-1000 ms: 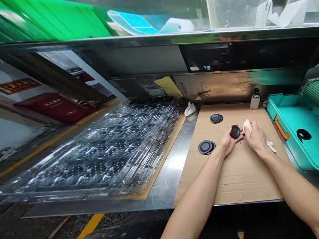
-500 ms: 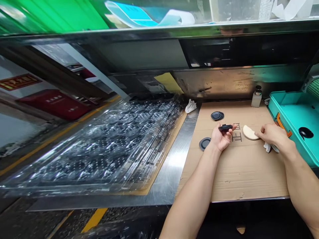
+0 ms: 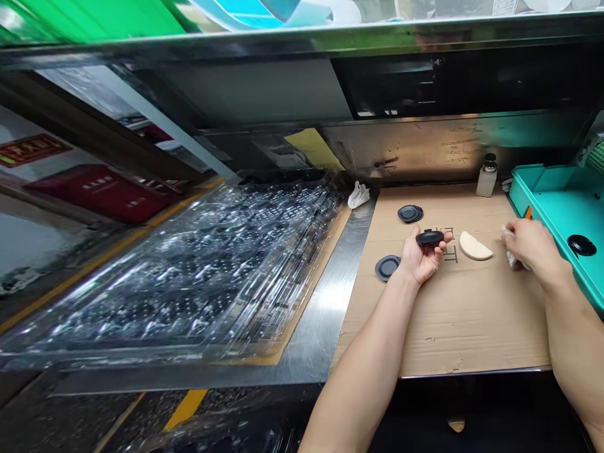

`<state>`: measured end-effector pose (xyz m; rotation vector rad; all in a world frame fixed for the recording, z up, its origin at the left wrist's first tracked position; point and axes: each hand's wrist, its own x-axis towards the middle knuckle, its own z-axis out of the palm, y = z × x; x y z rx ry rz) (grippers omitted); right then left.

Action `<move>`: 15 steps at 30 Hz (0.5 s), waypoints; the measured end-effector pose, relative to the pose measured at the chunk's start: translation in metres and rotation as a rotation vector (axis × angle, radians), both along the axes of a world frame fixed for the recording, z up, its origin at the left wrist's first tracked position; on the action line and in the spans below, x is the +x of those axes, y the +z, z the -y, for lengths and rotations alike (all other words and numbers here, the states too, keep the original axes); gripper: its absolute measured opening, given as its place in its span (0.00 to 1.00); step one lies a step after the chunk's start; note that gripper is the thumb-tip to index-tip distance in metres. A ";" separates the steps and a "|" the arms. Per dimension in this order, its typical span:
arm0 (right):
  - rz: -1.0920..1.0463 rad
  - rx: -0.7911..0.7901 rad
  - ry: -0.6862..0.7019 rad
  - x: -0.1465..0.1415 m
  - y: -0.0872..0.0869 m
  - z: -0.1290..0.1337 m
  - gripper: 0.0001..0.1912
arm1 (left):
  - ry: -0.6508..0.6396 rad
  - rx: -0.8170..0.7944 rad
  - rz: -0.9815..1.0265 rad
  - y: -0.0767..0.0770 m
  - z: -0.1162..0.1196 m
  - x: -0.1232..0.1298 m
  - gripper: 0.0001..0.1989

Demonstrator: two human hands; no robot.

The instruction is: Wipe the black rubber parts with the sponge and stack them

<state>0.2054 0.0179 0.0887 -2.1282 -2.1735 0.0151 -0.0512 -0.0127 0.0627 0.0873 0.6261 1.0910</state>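
Held in the fingers of my left hand is a small round black plastic part, roughly level above the cardboard. My right hand is closed on a crumpled white cloth at the right of the cardboard. Between the hands lies a cream-coloured round pad with a piece cut out of its edge. Two stacked dark discs rest beyond my left hand. A grey-black disc lies beside my left wrist, partly covered by it.
A cardboard sheet covers the bench. At right stands a teal bin holding a black disc. A small bottle is at the back. Clear plastic trays are stacked at left, near a white crumpled piece.
My right hand has left the cream pad, moved right and taken hold of the white cloth. My left hand still holds the black part, now tilted slightly differently. The camera view has shifted slightly.
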 end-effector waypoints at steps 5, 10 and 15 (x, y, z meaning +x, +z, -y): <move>-0.298 0.222 0.293 -0.028 0.004 0.010 0.17 | -0.083 0.132 -0.158 -0.004 0.001 0.011 0.35; -0.324 0.214 0.556 -0.069 -0.005 0.031 0.19 | -0.162 0.265 -0.397 -0.017 0.007 0.031 0.36; -0.201 0.214 0.491 -0.067 -0.014 0.028 0.20 | -0.026 0.312 -0.535 -0.016 0.009 0.033 0.34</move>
